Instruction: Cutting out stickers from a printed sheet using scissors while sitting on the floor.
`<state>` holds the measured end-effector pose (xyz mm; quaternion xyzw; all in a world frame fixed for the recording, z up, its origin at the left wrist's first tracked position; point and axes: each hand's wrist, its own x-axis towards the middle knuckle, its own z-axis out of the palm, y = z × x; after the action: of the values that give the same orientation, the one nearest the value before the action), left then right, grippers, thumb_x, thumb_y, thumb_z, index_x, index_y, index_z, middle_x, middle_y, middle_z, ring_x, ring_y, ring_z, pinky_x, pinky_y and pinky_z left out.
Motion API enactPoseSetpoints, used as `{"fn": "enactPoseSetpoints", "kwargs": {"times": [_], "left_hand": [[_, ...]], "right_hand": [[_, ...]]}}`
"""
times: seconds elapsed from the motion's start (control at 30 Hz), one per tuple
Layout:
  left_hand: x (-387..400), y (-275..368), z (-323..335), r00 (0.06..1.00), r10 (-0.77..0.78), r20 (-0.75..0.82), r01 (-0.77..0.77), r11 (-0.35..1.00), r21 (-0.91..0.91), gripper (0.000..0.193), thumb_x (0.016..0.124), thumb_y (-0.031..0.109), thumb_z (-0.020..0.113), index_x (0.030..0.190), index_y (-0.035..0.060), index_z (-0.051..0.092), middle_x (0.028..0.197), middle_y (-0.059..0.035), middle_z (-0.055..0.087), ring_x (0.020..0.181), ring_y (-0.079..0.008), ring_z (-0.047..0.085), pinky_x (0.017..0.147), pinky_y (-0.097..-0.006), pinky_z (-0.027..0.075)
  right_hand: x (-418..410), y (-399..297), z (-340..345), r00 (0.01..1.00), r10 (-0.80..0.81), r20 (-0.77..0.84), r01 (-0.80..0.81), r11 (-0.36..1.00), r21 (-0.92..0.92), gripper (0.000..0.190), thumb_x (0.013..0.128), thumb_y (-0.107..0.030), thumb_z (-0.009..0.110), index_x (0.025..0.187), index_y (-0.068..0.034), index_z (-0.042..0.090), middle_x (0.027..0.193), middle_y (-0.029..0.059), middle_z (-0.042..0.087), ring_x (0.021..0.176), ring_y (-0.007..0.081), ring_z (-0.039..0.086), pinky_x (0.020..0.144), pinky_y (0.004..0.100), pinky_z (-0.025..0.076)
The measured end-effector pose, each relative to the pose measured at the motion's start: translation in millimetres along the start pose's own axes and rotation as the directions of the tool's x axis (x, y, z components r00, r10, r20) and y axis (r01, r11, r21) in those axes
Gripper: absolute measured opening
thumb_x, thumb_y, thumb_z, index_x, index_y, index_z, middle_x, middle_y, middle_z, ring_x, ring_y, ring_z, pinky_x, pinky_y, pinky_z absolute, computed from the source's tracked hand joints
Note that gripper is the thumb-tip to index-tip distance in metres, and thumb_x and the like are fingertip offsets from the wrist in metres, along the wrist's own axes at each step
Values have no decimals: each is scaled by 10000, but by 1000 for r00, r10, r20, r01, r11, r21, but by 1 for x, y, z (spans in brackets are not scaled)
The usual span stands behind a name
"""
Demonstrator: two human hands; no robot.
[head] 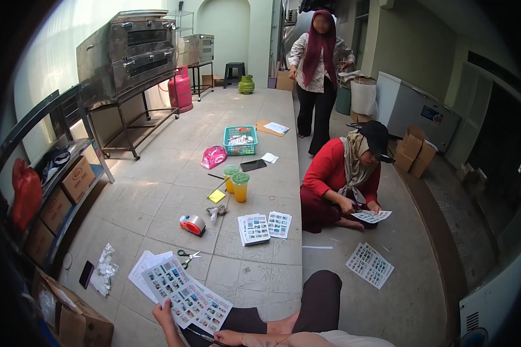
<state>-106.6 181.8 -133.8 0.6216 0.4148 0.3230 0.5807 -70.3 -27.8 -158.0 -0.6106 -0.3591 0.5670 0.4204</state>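
Note:
My left hand (164, 315) grips the lower left edge of a printed paper sheet (173, 288) that bears small pictures and writing. Low in front of me, my right hand (228, 337) is closed around a pair of scissors (202, 334), whose blades point at the sheet's bottom edge. Another printed section (210, 314) lies over my leg, partly overlapped by the sheet. Beyond the sheet are white papers (145, 265) and a second pair of scissors (186, 257) with dark green handles. A stack of printed sheets (255, 229) rests farther off on the tiled floor.
A red tape dispenser (193, 225), two cups of orange drink (240, 191) and a teal basket (240, 141) stand on the raised floor. At right, a seated person (347, 178) cuts a sheet; another person (319, 73) stands behind. A cardboard box (80, 321) sits lower left.

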Motion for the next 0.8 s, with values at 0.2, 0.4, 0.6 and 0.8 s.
{"fn": "enactPoseSetpoints", "kwargs": {"times": [0.2,0.4,0.6,0.8], "left_hand": [[27,29,-42,964,162,-212,-199,966,-167,223,782,132,533,867,-74,547,767,-80,577,624,-111,527,571,-226,424],[12,51,-58,950,221,-221,-279,919,-279,243,793,154,515,935,-44,514,804,-91,580,677,-120,549,607,-239,447],[-37,99,-15,973,92,212,29,862,-507,277,754,133,523,949,-63,506,838,-124,588,691,-162,577,636,-255,463],[-52,125,-9,853,108,510,146,890,-432,293,713,108,559,935,-79,516,852,-134,590,721,-178,577,664,-266,455]], "right_hand": [[-53,44,-54,989,-134,-68,139,987,79,372,702,-393,623,679,-66,445,570,5,484,560,74,427,515,242,372],[-87,80,-120,536,365,-761,-289,926,241,448,664,-448,627,699,-39,447,526,50,527,419,130,533,386,237,401],[-52,142,-120,229,488,-842,-311,857,412,516,636,-409,620,865,39,505,652,162,592,568,254,599,547,335,467],[-59,117,-106,405,241,-882,-570,821,-37,505,640,-394,595,904,28,511,839,223,560,818,335,549,711,394,443]]}}
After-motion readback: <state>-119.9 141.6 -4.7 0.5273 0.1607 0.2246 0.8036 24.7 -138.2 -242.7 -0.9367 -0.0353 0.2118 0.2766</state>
